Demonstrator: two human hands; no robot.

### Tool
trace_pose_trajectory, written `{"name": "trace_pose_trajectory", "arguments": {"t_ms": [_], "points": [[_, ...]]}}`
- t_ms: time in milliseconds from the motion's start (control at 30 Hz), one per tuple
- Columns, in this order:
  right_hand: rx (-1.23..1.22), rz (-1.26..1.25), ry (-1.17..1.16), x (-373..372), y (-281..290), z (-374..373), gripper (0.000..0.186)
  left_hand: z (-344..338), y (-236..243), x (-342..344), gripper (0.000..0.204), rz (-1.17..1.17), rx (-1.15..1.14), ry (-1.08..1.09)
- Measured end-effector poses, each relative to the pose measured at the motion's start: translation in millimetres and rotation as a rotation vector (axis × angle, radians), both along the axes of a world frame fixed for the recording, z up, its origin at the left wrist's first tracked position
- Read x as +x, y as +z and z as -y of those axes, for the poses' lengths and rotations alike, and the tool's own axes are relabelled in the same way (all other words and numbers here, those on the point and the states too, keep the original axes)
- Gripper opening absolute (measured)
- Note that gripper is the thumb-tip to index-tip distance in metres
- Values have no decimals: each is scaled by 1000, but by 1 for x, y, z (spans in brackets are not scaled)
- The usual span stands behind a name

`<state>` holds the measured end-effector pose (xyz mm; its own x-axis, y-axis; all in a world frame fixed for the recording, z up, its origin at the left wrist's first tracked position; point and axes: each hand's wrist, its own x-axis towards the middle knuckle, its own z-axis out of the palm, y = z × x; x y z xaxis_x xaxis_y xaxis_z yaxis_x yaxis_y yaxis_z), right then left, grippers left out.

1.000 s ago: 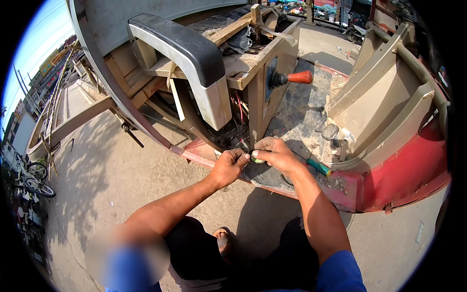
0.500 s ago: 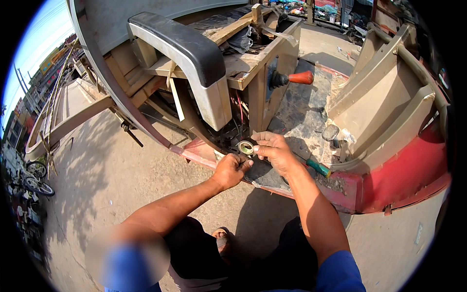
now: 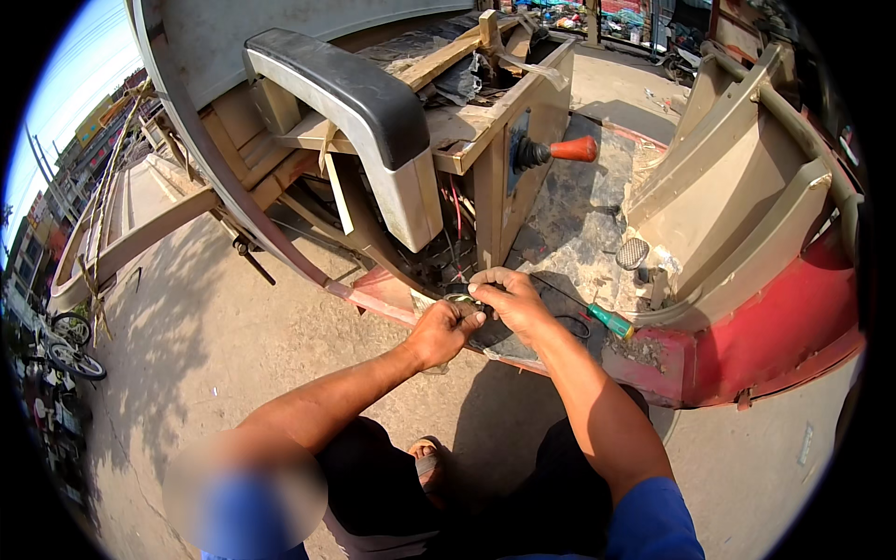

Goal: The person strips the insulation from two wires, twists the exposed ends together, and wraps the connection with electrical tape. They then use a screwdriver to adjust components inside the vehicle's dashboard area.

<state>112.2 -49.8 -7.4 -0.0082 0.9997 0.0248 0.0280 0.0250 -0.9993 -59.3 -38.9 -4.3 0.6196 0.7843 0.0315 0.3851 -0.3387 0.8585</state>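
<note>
My left hand and my right hand meet at the lower sill of a stripped vehicle frame, their fingers closed around a small ring-shaped item with a pale green centre, now mostly hidden by them. Thin red and dark wires hang just above. A screwdriver with a green handle lies on the dusty floor plate right of my right hand, near a dark cable loop.
A black-and-silver armrest overhangs the wiring. A lever with a red knob juts from the side panel. At right are a mesh-faced pedal and red bodywork. Bicycles stand at the far left.
The ring, exposed between my hands half a second ago, is now covered by fingers. My right hand has shifted left and a little lower over it, closer to my left hand.
</note>
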Motion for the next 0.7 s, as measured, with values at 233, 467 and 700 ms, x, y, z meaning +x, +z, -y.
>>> {"name": "trace_pose_trajectory", "arguments": {"t_ms": [233, 467, 700], "points": [[-78, -22, -62, -5, -11, -6, 49, -6, -10, -4, 32, -116, 94, -57], [-111, 17, -96, -7, -22, -11, 64, 0, -1, -1, 28, -158, 162, -74], [-16, 296, -117, 2, -40, -21, 55, -7, -13, -6, 24, -75, 50, -2]]}}
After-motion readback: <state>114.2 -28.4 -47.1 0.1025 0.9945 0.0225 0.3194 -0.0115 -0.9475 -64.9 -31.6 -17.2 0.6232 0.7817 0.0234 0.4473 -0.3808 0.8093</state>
